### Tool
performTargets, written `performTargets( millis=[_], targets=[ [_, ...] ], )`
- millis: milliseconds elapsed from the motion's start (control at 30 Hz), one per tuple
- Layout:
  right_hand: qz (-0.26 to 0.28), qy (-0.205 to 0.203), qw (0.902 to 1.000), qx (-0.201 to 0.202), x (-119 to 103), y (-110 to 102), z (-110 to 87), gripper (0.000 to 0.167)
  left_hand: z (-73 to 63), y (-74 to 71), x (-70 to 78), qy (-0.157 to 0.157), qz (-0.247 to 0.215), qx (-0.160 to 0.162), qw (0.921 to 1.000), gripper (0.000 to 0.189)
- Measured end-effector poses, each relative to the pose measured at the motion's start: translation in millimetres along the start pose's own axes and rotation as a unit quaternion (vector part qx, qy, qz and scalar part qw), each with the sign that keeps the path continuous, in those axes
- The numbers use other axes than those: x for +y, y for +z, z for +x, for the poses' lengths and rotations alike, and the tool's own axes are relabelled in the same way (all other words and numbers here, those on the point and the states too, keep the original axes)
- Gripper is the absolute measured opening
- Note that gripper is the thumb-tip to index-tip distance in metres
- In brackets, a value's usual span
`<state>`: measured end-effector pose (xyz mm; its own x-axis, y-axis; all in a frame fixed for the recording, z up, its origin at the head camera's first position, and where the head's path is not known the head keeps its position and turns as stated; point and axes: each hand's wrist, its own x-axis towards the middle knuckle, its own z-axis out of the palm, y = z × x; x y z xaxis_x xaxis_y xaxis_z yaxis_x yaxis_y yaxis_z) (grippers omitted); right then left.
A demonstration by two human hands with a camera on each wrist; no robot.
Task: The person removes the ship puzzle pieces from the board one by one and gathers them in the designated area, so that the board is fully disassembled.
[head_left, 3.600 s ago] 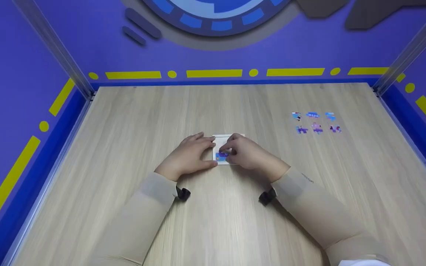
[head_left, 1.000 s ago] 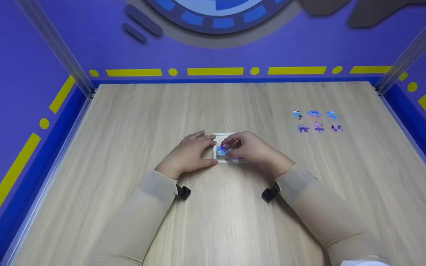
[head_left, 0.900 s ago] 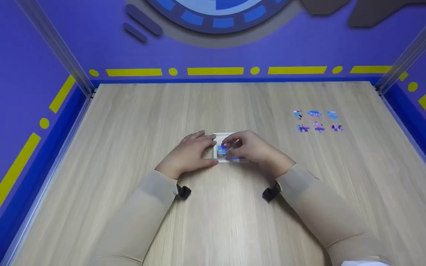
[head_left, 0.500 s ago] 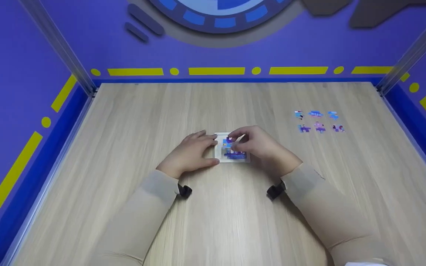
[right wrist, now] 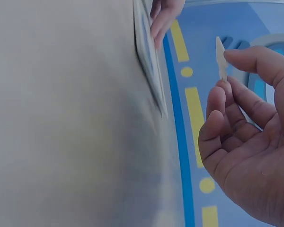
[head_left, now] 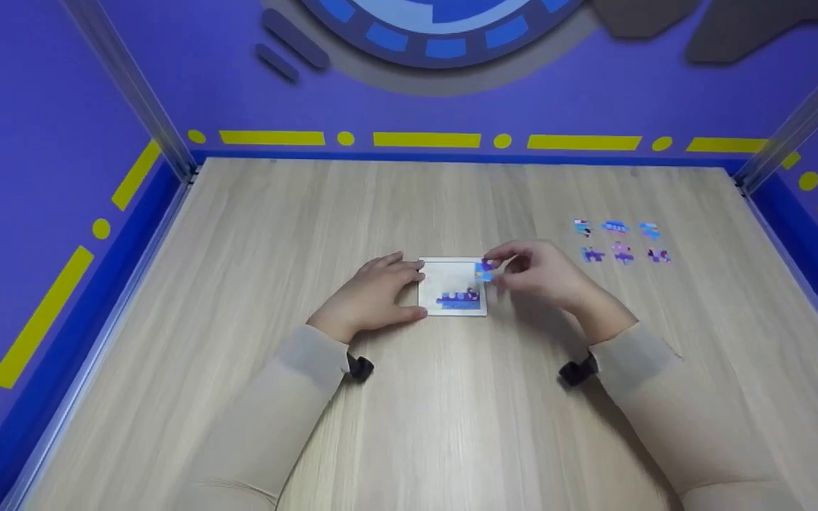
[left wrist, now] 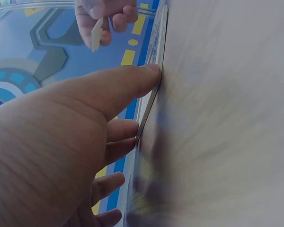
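A white square puzzle tray point(head_left: 444, 277) lies flat on the table, with a joined strip of blue-purple puzzle pieces point(head_left: 460, 299) along its lower right inside. My left hand point(head_left: 373, 294) rests at the tray's left edge, thumb point(left wrist: 132, 85) and fingertips touching the rim. Between thumb and fingers my right hand point(head_left: 551, 277) pinches a blue and purple jigsaw piece point(head_left: 483, 271), above the tray's right edge. In the right wrist view that jigsaw piece point(right wrist: 221, 59) is seen edge-on, clear of the tray point(right wrist: 149, 61).
Several loose jigsaw pieces point(head_left: 622, 252) lie in two rows on the wooden table point(head_left: 309, 213), to the right and farther back. Blue-purple walls point(head_left: 423, 106) with yellow marks enclose the table at the back and sides.
My right hand has moved right with the jigsaw piece, from over the tray to its right edge, uncovering the strip of pieces. My left hand has stayed at the tray's left edge.
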<state>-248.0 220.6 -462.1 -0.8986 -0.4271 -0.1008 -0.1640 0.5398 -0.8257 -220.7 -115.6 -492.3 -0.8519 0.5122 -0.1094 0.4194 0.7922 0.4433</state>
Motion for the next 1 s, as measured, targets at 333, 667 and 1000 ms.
performTargets(
  millis=[333,667,1000],
  targets=[
    [-0.059,-0.009,0.998,0.021,19,-41,-21.3,0.04,-0.6,1.5,0.0,-0.003,-0.007,0.001,1.0,0.071],
    [-0.091,-0.009,0.9956,0.02,43,-72,-42.2,0.039,0.1,0.7,0.1,-0.004,-0.001,-0.002,1.0,0.071],
    [-0.135,-0.015,0.9901,0.036,62,-96,-53.4,0.038,-0.3,0.5,-1.0,-0.002,0.001,-0.002,1.0,0.071]
  ],
)
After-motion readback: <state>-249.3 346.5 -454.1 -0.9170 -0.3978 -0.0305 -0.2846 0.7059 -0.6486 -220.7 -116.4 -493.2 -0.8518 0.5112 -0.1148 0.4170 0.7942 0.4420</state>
